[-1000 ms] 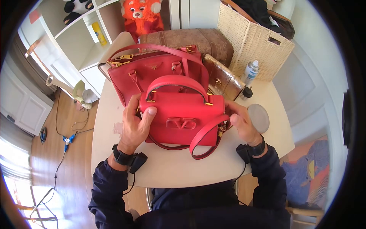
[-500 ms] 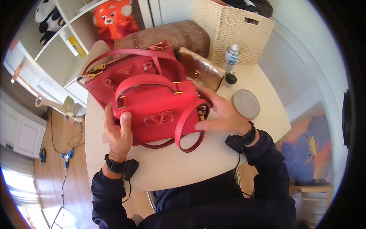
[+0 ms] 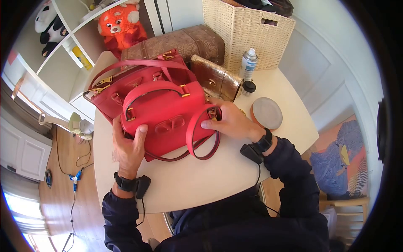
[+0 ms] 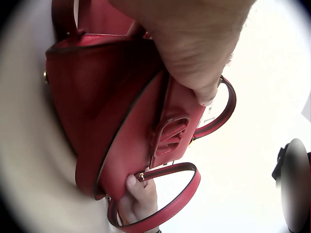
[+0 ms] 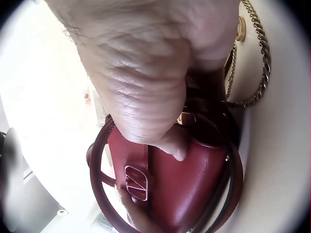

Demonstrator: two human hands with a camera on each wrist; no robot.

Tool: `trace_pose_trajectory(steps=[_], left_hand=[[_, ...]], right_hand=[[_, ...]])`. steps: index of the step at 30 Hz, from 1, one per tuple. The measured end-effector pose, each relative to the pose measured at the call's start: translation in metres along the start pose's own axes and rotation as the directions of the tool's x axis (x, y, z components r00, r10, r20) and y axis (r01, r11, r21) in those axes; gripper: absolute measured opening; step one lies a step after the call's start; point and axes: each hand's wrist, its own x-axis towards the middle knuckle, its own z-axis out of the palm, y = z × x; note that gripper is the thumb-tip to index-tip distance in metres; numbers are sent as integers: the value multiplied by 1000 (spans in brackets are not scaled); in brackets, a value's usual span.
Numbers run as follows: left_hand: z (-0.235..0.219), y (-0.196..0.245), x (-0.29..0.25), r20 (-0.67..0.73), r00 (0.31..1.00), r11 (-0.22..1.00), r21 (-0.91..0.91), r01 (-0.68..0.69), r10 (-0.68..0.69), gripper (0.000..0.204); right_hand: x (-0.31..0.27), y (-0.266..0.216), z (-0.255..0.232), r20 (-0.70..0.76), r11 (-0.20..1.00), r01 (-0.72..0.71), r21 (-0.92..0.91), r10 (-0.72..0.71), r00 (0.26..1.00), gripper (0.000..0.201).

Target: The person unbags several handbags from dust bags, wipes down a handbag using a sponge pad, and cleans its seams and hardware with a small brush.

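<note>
A small red handbag (image 3: pixel 168 140) with a raised V emblem, a top handle (image 3: pixel 153 89) and a looped strap (image 3: pixel 192 136) stands on the table near its front. My left hand (image 3: pixel 129 145) grips its left end, thumb on the front flap and the other fingers round the side. At the right end, my right hand (image 3: pixel 235 122) holds the bag's side, its thumb by the strap's metal clasp (image 4: pixel 141 176) and its other fingers partly hidden behind. Directly behind stands a larger red handbag (image 3: pixel 111 103) with gold zips.
A gold clutch (image 3: pixel 216 80), a spray can (image 3: pixel 248 65), a black cap (image 3: pixel 249 87) and a round grey-topped disc (image 3: pixel 267 113) stand right of the bags. Behind are a brown patterned bag (image 3: pixel 180 46) and a woven basket (image 3: pixel 252 38). A gold chain (image 5: pixel 262 63) lies beside my right hand.
The head view has swung right, so everything sits further left. My right hand spread its thumb away from the small bag, then brought it in at the strap clasp. My left hand kept its grip.
</note>
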Motion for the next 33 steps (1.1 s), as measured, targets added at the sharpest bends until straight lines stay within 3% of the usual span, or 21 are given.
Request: trace_pose_trajectory(steps=[3,5,15,21,24,33], left_hand=[[2,-5,7,3,1000,999,-31,-18,19,61],[3,-7,11,-8,1000,998,-58,-21,21,54],[14,-31,34,-52,998,997,67,-24,28,53],[12,-18,26,-24,999,1000,5,-27,27,56],[11,-11,22,3,999,999,-13,-32,32,59],[10,-11,18,31,997,997,-5,-76,76,62]], right_hand=[[15,11,5,-42,999,-19,48,21,999,59],[24,23,8,-90,994,106,32,-103,991,59],[39,22,9,-114,997,80,-6,-80,990,52],[31,25,15,-118,995,80,53,-74,990,58],[25,27,14,-157,999,27,-25,-31,987,68],[18,23,12,-201,987,76,-143,-105,974,71]])
